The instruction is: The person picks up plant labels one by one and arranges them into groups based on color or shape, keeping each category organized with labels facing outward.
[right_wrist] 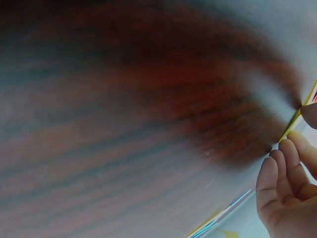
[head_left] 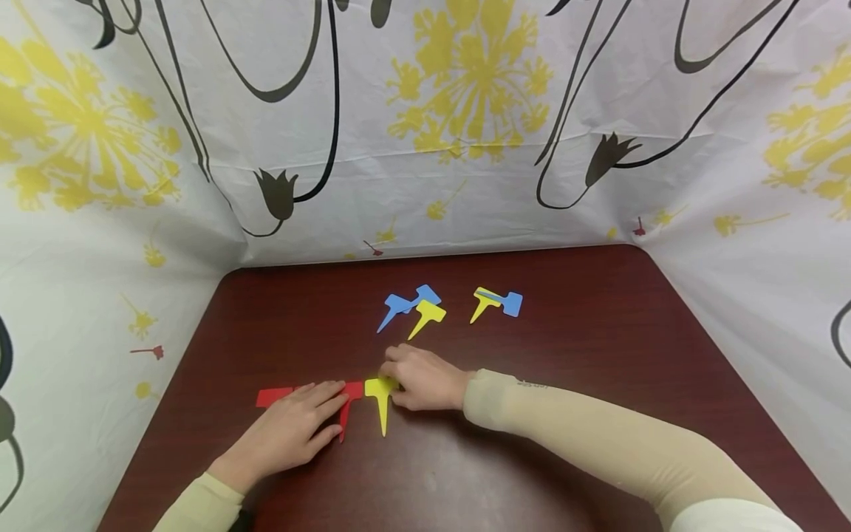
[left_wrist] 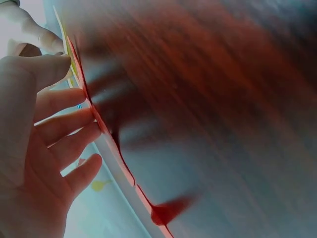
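Red T-shaped plant labels [head_left: 274, 397] lie in a row on the dark table, their heads side by side. My left hand [head_left: 292, 425] rests palm down over them with its fingers spread, the fingertips touching the red label [head_left: 354, 390] at the right end and hiding parts of the row. Right beside that end is a yellow T-shaped plant label [head_left: 382, 406], its stem pointing toward me. My right hand [head_left: 425, 377] holds this yellow label at the right side of its head between thumb [right_wrist: 310, 115] and fingers.
Farther back on the dark red table [head_left: 565, 332] lie two loose groups of plant labels: blue ones with a yellow label [head_left: 428, 315] on the left, and a yellow one crossed by a blue label [head_left: 512, 304] on the right. A patterned white cloth [head_left: 425, 214] surrounds the table.
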`<act>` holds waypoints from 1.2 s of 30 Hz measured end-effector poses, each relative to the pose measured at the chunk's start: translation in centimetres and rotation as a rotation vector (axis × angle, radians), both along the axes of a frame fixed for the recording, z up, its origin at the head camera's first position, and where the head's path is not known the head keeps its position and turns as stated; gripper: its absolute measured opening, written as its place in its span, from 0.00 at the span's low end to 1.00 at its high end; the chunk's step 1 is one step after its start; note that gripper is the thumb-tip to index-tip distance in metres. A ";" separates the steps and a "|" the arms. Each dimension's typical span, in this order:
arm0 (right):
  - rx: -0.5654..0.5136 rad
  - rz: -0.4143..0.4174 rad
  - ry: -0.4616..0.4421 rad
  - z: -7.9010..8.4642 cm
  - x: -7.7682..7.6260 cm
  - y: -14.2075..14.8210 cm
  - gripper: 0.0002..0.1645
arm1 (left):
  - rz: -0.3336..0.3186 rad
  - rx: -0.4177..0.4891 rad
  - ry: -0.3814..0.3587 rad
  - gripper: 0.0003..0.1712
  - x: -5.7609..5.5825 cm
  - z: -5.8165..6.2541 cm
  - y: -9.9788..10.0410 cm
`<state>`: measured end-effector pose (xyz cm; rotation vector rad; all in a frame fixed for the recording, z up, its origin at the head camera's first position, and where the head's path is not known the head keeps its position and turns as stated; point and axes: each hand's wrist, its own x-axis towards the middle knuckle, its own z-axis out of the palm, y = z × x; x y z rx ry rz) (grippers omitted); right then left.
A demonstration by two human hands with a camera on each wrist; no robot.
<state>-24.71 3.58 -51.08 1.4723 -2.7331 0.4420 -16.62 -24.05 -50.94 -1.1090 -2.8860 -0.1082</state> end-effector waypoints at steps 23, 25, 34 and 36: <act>-0.010 -0.034 0.228 0.4 -1.9 1.5 0.13 | -0.075 0.098 0.128 0.29 -0.4 0.6 0.9; 0.035 -0.030 0.284 0.5 -2.6 2.1 0.14 | -0.071 0.096 0.100 0.30 -0.2 0.7 1.4; 0.325 0.053 0.564 0.8 -5.7 4.0 0.16 | -0.105 0.078 -0.024 0.32 -0.4 0.8 3.1; 0.403 0.088 0.619 0.8 -6.1 4.1 0.16 | -0.121 0.069 -0.038 0.33 -0.4 0.8 3.3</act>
